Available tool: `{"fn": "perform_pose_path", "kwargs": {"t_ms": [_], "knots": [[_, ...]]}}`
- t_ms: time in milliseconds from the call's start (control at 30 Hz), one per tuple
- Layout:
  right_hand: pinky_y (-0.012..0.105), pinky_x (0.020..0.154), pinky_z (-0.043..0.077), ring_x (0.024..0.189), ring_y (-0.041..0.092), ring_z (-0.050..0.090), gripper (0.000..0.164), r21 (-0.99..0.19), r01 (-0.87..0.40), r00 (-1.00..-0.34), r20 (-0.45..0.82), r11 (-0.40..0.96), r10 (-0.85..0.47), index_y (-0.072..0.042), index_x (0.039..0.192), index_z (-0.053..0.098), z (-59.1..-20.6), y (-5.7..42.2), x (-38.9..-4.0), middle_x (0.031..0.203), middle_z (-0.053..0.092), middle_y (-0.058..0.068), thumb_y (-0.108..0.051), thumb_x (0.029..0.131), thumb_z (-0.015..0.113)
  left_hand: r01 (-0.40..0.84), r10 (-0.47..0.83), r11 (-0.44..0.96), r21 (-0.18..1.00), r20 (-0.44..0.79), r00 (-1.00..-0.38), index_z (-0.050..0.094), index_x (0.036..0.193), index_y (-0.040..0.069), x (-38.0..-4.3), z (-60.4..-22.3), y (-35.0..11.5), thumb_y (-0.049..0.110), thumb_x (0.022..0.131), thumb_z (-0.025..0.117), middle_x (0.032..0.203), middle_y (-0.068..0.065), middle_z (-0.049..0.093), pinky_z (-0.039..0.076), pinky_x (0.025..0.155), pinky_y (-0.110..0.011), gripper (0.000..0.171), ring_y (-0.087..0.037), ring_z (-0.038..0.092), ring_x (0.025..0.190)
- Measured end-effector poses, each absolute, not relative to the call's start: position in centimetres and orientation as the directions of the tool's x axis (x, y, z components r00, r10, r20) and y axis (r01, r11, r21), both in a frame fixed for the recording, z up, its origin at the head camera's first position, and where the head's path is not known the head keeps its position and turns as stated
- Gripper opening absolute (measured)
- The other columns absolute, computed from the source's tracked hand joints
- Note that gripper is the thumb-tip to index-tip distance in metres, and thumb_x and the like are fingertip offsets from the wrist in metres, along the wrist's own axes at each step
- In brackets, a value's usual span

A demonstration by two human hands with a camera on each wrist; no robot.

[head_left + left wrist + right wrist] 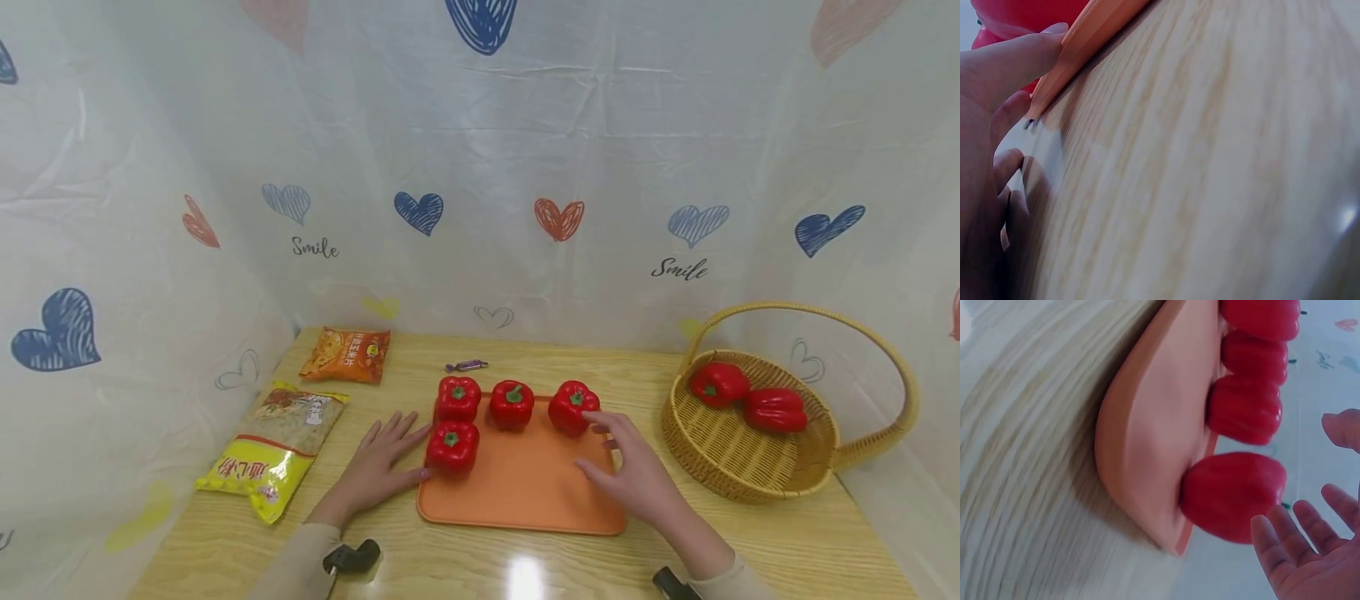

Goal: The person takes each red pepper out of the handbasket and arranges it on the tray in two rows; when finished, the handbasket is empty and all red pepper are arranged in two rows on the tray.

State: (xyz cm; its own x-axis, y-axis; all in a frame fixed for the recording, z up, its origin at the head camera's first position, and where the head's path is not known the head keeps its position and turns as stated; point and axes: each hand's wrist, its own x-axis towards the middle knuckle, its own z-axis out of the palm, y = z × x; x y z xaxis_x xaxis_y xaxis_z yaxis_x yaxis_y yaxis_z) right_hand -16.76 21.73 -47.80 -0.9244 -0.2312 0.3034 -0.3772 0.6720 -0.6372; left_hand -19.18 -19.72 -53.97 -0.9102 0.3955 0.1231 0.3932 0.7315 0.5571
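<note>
An orange tray (536, 492) lies on the table with several red bell peppers standing on it. Two of them, a front pepper (453, 448) and one behind it (458, 398), line the left edge; another pepper (512, 406) is at the back middle. My left hand (381, 462) rests beside the left edge, fingers spread and thumb against the tray's rim (1079, 47). Over the tray's right side, my right hand (633, 467) has its fingers parted, fingertips right at the back-right pepper (573, 408). In the right wrist view nothing lies between that hand's thumb and fingers.
A wicker basket (693, 450) with a tall handle stands at the right, holding two red peppers (775, 410). To the left lie a yellow-and-clear food bag (273, 442) and an orange snack packet (347, 355). A small purple-wrapped candy (467, 366) sits behind the tray.
</note>
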Motion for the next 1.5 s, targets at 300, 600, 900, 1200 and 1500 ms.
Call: {"fn": "perform_pose_path", "kwargs": {"t_ms": [300, 600, 900, 1200, 1500], "knots": [[0.042, 0.085, 0.059, 0.111, 0.026, 0.061, 0.063, -0.561, -0.406, -0.901, 0.377, 0.721, -0.213, -0.009, 0.137, 0.057, -47.1, 24.6, -16.7, 0.129, 0.06, 0.009, -0.014, 0.082, 0.087, 0.403, 0.397, 0.725, 0.558, 0.139, -0.907, 0.048, 0.154, 0.025, -19.2, -54.1, -19.6, 0.059, 0.091, 0.066, 0.163, -0.012, 0.034, 0.004, 0.123, -0.06, 0.073, -0.039, 0.017, 0.154], [0.035, 0.087, 0.056, 0.112, 0.027, 0.058, 0.061, -0.542, -0.377, -0.911, 0.362, 0.751, -0.196, -0.01, 0.139, 0.054, -45.8, 27.5, -16.4, 0.13, 0.056, 0.007, -0.018, 0.087, 0.083, 0.396, 0.397, 0.732, 0.554, 0.125, -0.909, 0.048, 0.154, 0.025, -19.2, -53.9, -19.5, 0.059, 0.091, 0.067, 0.164, -0.012, 0.033, 0.004, 0.123, -0.059, 0.074, -0.038, 0.016, 0.154], [0.046, 0.078, 0.059, 0.099, 0.033, 0.062, 0.061, -0.495, -0.355, -0.908, 0.384, 0.793, -0.167, -0.006, 0.138, 0.055, -44.3, 30.1, -16.8, 0.124, 0.057, 0.015, -0.013, 0.085, 0.084, 0.391, 0.387, 0.728, 0.563, 0.133, -0.912, 0.048, 0.154, 0.025, -19.2, -53.8, -19.5, 0.06, 0.091, 0.066, 0.164, -0.012, 0.033, 0.003, 0.123, -0.059, 0.074, -0.038, 0.016, 0.155], [0.025, 0.077, 0.053, 0.1, 0.037, 0.063, 0.061, -0.476, -0.294, -0.923, 0.365, 0.829, -0.118, -0.005, 0.139, 0.055, -43.2, 32.4, -17.1, 0.124, 0.057, 0.016, -0.019, 0.086, 0.083, 0.395, 0.393, 0.728, 0.56, 0.13, -0.91, 0.048, 0.154, 0.025, -19.1, -53.9, -19.5, 0.059, 0.09, 0.067, 0.164, -0.013, 0.033, 0.003, 0.123, -0.059, 0.075, -0.038, 0.016, 0.155], [0.055, 0.086, 0.053, 0.109, 0.043, 0.058, 0.065, -0.474, -0.212, -0.958, 0.275, 0.855, -0.086, -0.001, 0.142, 0.05, -42.1, 34.3, -17.8, 0.13, 0.052, 0.021, -0.029, 0.091, 0.079, 0.387, 0.39, 0.73, 0.563, 0.121, -0.913, 0.048, 0.154, 0.025, -19.0, -53.8, -19.6, 0.06, 0.09, 0.066, 0.164, -0.013, 0.033, 0.003, 0.123, -0.059, 0.075, -0.037, 0.015, 0.155]]}}
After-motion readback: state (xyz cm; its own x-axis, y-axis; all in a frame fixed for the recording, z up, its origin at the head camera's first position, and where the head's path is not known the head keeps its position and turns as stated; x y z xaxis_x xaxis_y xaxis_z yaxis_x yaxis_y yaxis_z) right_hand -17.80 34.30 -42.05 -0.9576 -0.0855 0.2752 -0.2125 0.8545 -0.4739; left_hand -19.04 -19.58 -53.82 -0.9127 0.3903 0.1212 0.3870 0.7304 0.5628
